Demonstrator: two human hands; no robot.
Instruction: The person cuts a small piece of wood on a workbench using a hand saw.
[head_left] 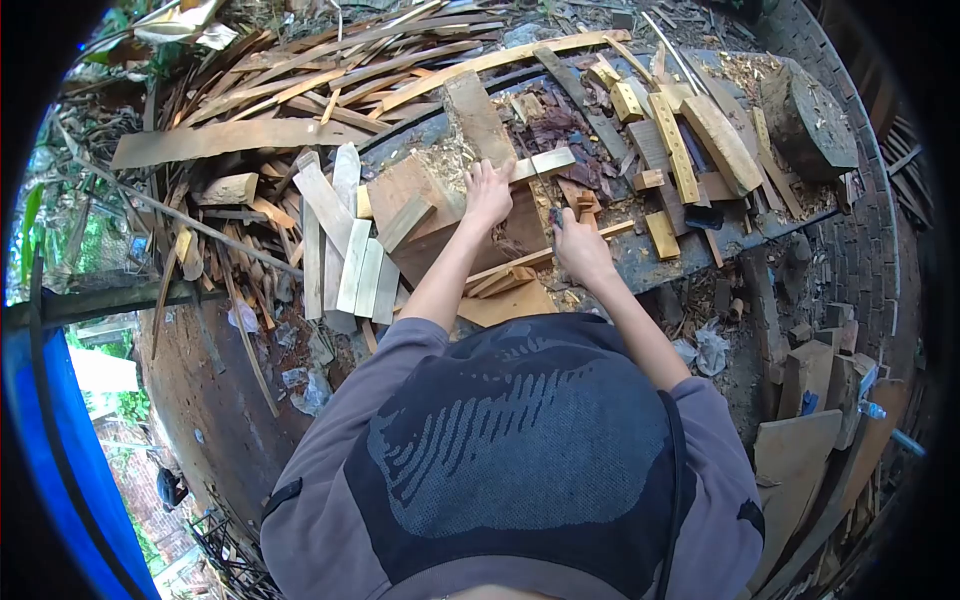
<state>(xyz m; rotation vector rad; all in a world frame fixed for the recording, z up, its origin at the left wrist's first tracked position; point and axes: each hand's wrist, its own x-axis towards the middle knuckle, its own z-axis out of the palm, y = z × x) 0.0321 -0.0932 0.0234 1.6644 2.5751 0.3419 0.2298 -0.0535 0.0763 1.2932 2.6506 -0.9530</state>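
The left hand (488,192) bears down on the near end of a pale wooden strip (543,165), its fingers bent over the wood; whether they close around it cannot be told. The strip lies over the counter (625,268), extending from that hand toward 2 o'clock. The right hand (582,245), at 4 o'clock of the left, is curled round a dark tool (556,216), type not discernible, located at 6 o'clock of the strip. A worn plank (475,110) stands at 12 o'clock of the left hand; pale slats (363,268) lie together at 8 o'clock, and a heap of split strips (290,95) at 10 o'clock. From the right hand, a perforated yellow bar (675,148) and a log stump (808,120) are noted toward 2 o'clock, the stump farther out.
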